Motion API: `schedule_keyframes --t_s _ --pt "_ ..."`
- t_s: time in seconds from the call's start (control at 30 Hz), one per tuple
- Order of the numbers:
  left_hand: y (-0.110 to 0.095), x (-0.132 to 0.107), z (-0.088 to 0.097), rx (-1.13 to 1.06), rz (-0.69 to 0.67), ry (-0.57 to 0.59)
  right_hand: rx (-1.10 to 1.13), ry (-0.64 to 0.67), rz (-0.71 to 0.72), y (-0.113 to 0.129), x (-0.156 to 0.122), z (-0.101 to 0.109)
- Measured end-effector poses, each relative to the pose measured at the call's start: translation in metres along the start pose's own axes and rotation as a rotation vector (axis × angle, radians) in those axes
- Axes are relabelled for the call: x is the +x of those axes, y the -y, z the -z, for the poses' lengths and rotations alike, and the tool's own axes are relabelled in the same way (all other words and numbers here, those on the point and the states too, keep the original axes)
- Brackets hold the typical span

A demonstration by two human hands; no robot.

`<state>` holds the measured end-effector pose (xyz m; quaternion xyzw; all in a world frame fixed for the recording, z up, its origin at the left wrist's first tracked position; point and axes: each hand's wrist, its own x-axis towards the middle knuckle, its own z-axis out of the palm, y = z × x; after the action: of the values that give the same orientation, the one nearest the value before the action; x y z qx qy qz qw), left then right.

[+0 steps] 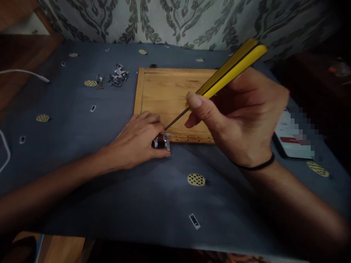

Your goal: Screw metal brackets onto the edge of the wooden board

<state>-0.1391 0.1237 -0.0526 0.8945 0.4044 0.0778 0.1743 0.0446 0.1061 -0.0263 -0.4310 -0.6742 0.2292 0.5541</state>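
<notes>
A yellow-handled screwdriver (pixel 227 71) slants down to the left in my right hand (pixel 241 113). My right thumb and fingers are closed around its handle. Its thin shaft ends beside the fingers of my left hand (pixel 139 140), where the tip is hard to make out. My left hand grips a small shiny metal fitting (pixel 167 142) at the front edge of a framed wooden panel (pixel 170 98), the thumb below and the fingers above on the wood. Part of the fitting is hidden by the fingers. Several small dark holes run along the panel's front edge.
Several loose metal parts (pixel 118 76) lie left of the panel on the blue patterned tablecloth (pixel 123 204). A phone (pixel 293 135) rests to the right, beyond my wrist. White cables (pixel 24 72) lie at the left. A patterned curtain or wall covering (pixel 178 22) stands behind.
</notes>
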Motion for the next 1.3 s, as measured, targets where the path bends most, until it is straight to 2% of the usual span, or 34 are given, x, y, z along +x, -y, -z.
schedule_keyframes --t_s 0.27,0.7,0.83,0.93,1.3 --pt "0.001 0.0 -0.001 -0.02 -0.012 -0.007 -0.183 0.103 -0.031 -0.012 -0.003 0.003" --pt "0.0 -0.001 0.0 -0.046 -0.019 -0.009 -0.174 0.16 -0.053 -0.013 -0.002 0.003" --pt "0.0 0.0 0.002 -0.042 -0.016 0.001 -0.18 0.151 -0.008 -0.013 -0.001 0.004" --pt "-0.002 0.0 0.003 -0.041 -0.003 0.019 -0.157 0.192 0.017 -0.015 0.001 0.005" --pt "0.002 0.0 0.0 -0.03 -0.016 0.005 0.137 0.411 -0.145 -0.01 0.009 0.018"
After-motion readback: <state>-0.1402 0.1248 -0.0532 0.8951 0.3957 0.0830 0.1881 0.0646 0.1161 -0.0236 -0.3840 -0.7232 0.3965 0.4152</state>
